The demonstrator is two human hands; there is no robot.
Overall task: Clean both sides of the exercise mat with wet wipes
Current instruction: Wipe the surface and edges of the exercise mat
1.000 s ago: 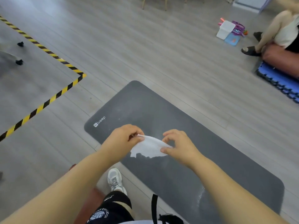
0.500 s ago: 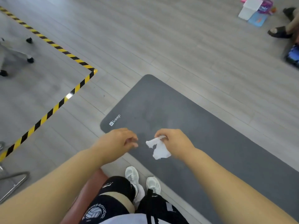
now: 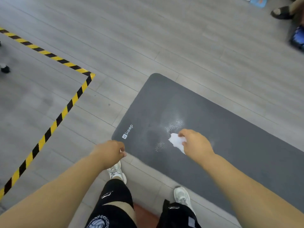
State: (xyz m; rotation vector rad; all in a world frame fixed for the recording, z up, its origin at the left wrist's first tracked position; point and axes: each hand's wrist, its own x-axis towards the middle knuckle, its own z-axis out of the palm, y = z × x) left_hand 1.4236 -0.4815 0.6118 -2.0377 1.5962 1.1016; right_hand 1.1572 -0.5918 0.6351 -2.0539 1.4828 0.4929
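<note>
Both bare forearms reach forward and down from the lower corners. The left hand (image 3: 110,152) is seen from the back, knuckles up, its fingers curled under into a loose fist with the thumb against the forefinger. The right hand (image 3: 196,145), farther forward and also back-up, pinches a crumpled wipe (image 3: 176,142) in curled fingertips.

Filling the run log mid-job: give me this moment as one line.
right hand: pinches crumpled wet wipe over mat | left hand: curled by mat corner, grip unclear | mat: flat, logo up
</note>
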